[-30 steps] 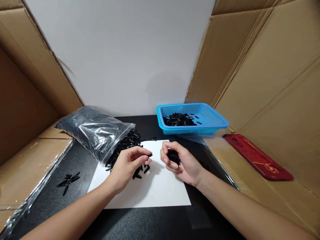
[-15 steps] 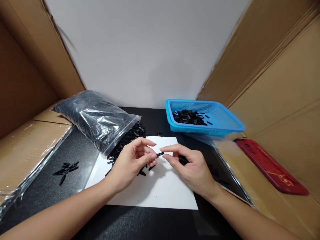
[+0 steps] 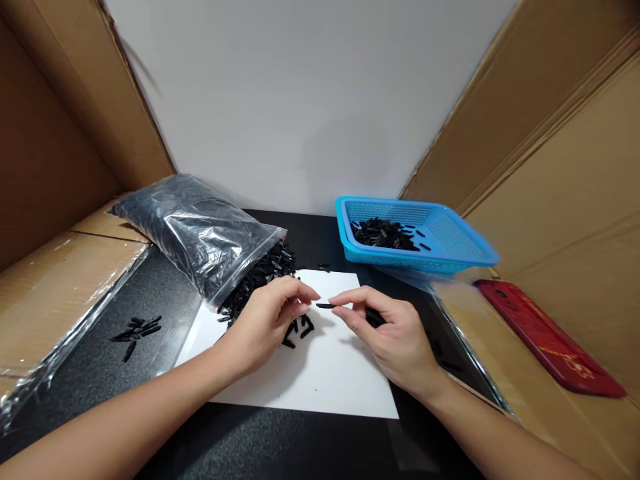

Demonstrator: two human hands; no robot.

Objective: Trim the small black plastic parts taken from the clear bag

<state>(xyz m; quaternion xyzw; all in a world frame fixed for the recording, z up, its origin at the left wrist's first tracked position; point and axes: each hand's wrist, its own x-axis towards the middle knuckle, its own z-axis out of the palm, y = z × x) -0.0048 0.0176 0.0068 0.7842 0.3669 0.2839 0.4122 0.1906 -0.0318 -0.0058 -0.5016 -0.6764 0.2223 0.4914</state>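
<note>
Your right hand (image 3: 395,333) pinches one black piece (image 3: 325,306) over the white sheet (image 3: 320,380), your left hand (image 3: 265,320) loosely curled beside it; the blue basket (image 3: 450,257) holds few, the bag (image 3: 200,233) many.

Bag (image 3: 197,230) left, basket (image 3: 445,257) right w/ parts (image 3: 383,235) in it; sheet (image 3: 320,373) between, in front; hands (image 3: 265,323) over sheet.

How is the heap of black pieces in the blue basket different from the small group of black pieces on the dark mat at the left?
The heap in the blue basket is larger and piled up; the small group on the mat is few pieces, lying flat and loosely spread. The heap sits inside the blue basket; the group lies bare on the dark mat. Both look like slim black pieces.
</note>
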